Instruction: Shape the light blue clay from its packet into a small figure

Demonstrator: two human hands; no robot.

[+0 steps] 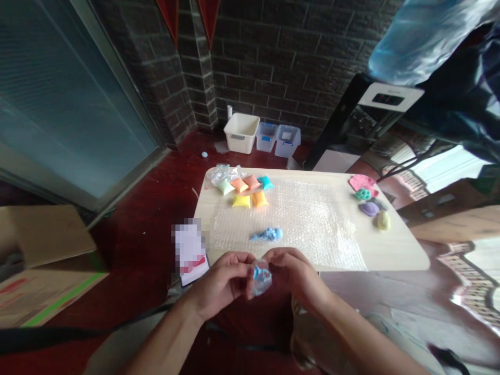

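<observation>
Between my hands is a small clear plastic packet (262, 278) with bits of blue clay-like stuff inside, held just off the table's near edge. My left hand (224, 284) pinches its left side between thumb and fingers. My right hand (299, 273) is closed at the packet's upper right corner, its fingertips partly hidden. Just beyond, a lumpy piece of blue modelling clay (269, 234) lies on a sheet of bubble wrap (308, 213). Farther back sit several filled packets, among them a yellow packet (241, 201) and a teal packet (266, 182).
Pink clay (361, 182), green clay (363, 194), purple clay (369, 209) and pale yellow clay (383, 221) lie at the right of the table (406, 252). Behind it stand a white bin (241, 136), two clear tubs and a water dispenser (390, 97). A cardboard box (50, 281) is at left.
</observation>
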